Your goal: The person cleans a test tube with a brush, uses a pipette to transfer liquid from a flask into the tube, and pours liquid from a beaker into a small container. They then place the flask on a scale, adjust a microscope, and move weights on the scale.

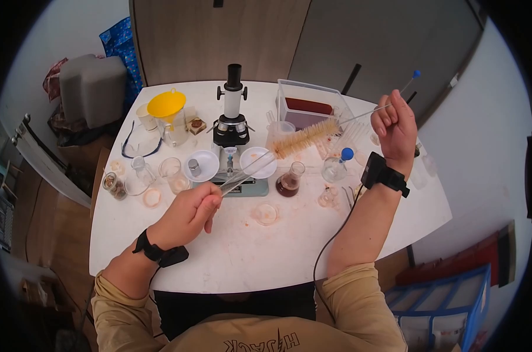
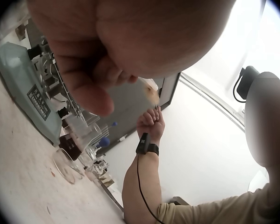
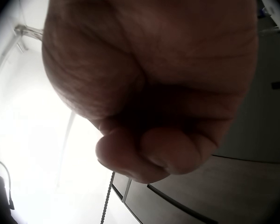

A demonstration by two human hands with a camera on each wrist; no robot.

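My left hand (image 1: pixel 189 214) grips the lower end of a clear glass tube (image 1: pixel 248 172), which slants up to the right over the table. At the tube's mouth is the tip of a bristle brush (image 1: pixel 306 139) with tan bristles, most of them outside the glass. Raised at the right, my right hand (image 1: pixel 396 126) pinches the brush's thin wire handle (image 1: pixel 365 112); a blue tip (image 1: pixel 416 74) sticks out beyond the fingers. The right wrist view shows curled fingers (image 3: pixel 130 156) and the twisted wire (image 3: pixel 107 200) below them. In the left wrist view, the bristles (image 2: pixel 152 95) show past my left hand.
Beneath the tube stands a balance (image 1: pixel 254 189) with white pans, in front of a microscope (image 1: pixel 232 111). Nearby are a flask of dark liquid (image 1: pixel 289 183), a blue-stoppered flask (image 1: pixel 334 170) and a petri dish (image 1: pixel 266 214). A yellow funnel (image 1: pixel 167 104), goggles (image 1: pixel 141 151) and a clear box (image 1: pixel 310 97) stand further back.
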